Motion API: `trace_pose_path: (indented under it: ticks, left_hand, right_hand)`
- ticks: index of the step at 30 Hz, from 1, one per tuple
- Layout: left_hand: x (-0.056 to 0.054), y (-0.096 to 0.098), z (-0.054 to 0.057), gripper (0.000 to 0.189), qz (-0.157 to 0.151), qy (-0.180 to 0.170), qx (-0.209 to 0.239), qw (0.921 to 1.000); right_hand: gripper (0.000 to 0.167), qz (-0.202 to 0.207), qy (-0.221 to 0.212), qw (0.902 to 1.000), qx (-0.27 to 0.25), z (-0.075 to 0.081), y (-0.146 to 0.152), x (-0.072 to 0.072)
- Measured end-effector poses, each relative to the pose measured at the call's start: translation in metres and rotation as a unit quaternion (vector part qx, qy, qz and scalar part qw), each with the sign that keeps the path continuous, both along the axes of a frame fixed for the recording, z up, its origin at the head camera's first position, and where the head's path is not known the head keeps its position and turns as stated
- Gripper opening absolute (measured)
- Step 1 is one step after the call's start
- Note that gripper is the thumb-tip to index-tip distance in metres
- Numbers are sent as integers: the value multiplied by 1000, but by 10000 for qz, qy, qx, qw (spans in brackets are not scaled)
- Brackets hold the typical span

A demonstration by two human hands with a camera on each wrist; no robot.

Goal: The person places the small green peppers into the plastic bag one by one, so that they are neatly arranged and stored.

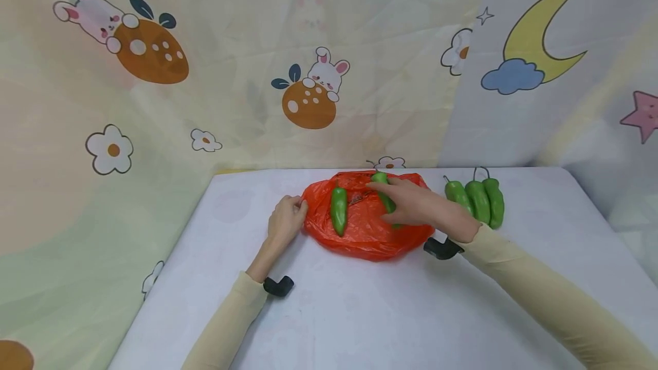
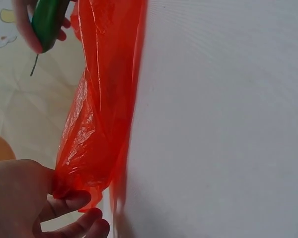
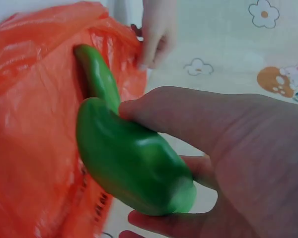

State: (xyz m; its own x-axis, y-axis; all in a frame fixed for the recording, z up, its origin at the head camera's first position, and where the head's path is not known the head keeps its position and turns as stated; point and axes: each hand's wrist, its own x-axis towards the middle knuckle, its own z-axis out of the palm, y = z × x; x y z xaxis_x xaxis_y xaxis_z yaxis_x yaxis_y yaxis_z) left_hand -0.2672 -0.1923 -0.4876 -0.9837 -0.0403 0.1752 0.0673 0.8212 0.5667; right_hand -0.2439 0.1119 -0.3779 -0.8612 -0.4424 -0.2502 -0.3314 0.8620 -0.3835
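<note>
A red plastic bag (image 1: 370, 241) lies on the white table, a green pepper (image 1: 338, 211) resting on it toward the left. My left hand (image 1: 285, 220) pinches the bag's left edge between thumb and fingers, as the left wrist view also shows. Over the bag's right part, my right hand (image 1: 411, 201) grips a second green pepper (image 3: 131, 158) between thumb and fingers. In the right wrist view this pepper overlaps the one on the bag. Dark printing (image 3: 97, 208) shows on the plastic beneath it.
Right of the bag, three more green peppers (image 1: 479, 201) lie side by side on the white table (image 1: 349, 313), close to the right forearm. A patterned cloth (image 1: 231, 61) hangs behind the table's back edge. Black straps with mounts (image 1: 279, 286) sit at both wrists.
</note>
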Motion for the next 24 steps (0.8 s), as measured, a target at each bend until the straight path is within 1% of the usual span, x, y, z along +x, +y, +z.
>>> trace_pose_path:
  ticks: [8, 12, 18, 24]
  left_hand:
    - [-1, 1, 4, 29, -62, -11, 7, 10000]
    - [-1, 2, 5, 29, -52, 10, -19, 10000]
    - [1, 0, 7, 30, 19, -54, -13, 10000]
    - [0, 3, 6, 30, -48, -95, 8, 9999]
  right_hand:
    - [80, 58, -338, 9993, -125, -24, -20, -11]
    - [79, -30, -409, 9991, -85, -36, -31, -15]
    - [80, -234, -480, 9983, -220, -47, -47, -20]
    - [81, -374, -373, 9979, -364, -55, -52, -25]
